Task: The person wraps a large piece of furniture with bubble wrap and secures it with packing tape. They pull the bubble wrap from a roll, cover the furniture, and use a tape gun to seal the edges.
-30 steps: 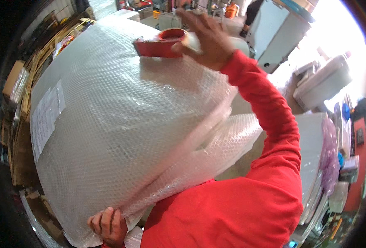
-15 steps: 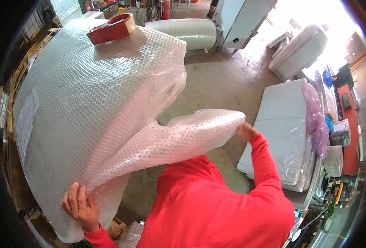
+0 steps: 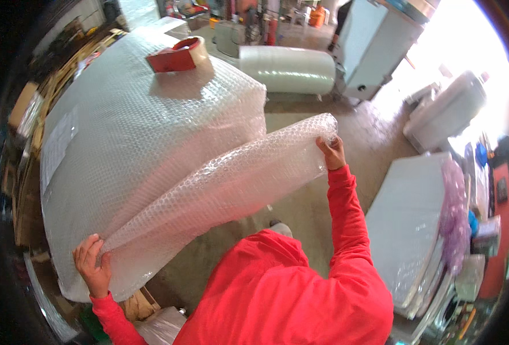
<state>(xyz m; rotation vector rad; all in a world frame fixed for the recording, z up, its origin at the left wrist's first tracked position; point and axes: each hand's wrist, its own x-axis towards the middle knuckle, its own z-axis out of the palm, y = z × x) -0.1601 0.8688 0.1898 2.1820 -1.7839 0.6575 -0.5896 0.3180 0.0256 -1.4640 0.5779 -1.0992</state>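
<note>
Bubble wrap [image 3: 151, 132] beneath tape dispenser [image 3: 174, 60]; flap [image 3: 226, 178] now stretched straighter, apparently better controlled. Right hand [image 3: 333, 152] pinches flap's far end; left hand [image 3: 93, 265] at near end, grip cannot be told.

"What lies before you, left to right?"

"Planks [image 3: 55, 96], then bubble wrap [image 3: 128, 149] with a tape dispenser [image 3: 173, 61] on its far end; a roll [image 3: 289, 69] beyond, rightward; slabs [image 3: 409, 218] at your right."
</note>
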